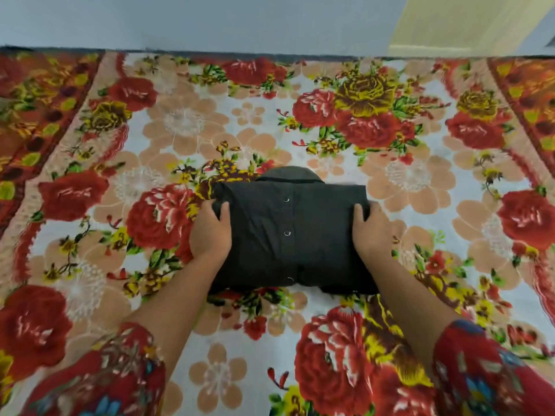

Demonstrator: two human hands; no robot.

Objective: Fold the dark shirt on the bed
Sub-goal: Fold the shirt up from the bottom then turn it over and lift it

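Head view, shirt position: the dark shirt lies flat on the bed, a little nearer the person than the middle of the flowered spread.
Direction: the collar points away from the person, toward the pale wall beyond the far edge of the bed; the hem side faces the person.
Long axis: the folded bundle is wider than it is deep, so its long side runs left to right across the bed, while the button placket runs from collar to near edge down the middle.
Look: charcoal, almost black cloth, folded into a compact rectangle with the sides tucked in; three small snaps or buttons show along the placket; the near edge bulges and is a bit uneven.
Left hand: curled over the shirt's left edge, thumb on top of the cloth, the fingers hidden at the side; it grips that edge.
Right hand: curled over the shirt's right edge the same way, thumb on top, gripping the cloth.
Sleeves: red patterned sleeves cover both upper arms, nearer the person than the shirt.
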